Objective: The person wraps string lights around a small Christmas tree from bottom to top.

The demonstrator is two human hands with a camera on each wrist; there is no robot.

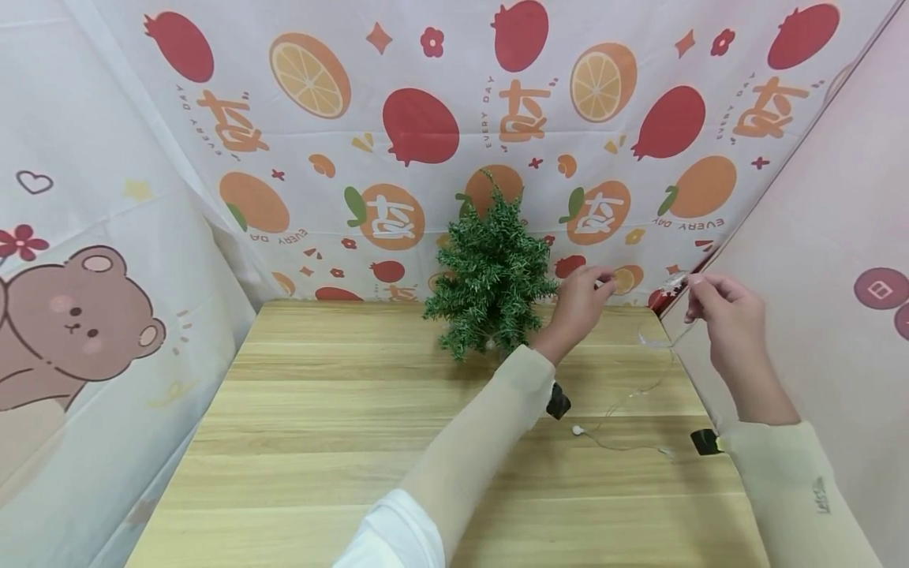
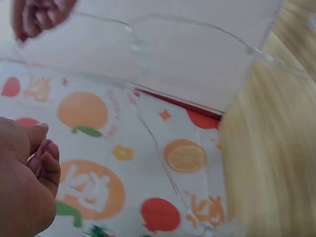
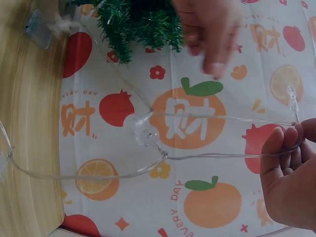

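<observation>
My right hand [image 1: 727,315] pinches the thin clear wire of a light string [image 3: 210,157] between thumb and fingers. A clear ornament [image 3: 292,96] sticks up by those fingertips, its exact shape hard to make out. Another clear ornament [image 3: 144,132] hangs on the wire further along, blurred. The left hand [image 1: 577,304] is in the air just right of a small green artificial Christmas tree [image 1: 493,276], fingers loosely curled. Nothing shows between its fingers [image 2: 49,160], and the wire passes apart from it. The tree stands upright near the back of the table.
Part of the string trails over the wooden table [image 1: 319,442], with a small white piece [image 1: 577,431] on it. A translucent box [image 3: 38,28] sits near the tree. Printed cloth [image 1: 454,39] hangs behind the table, with more cloth at both sides.
</observation>
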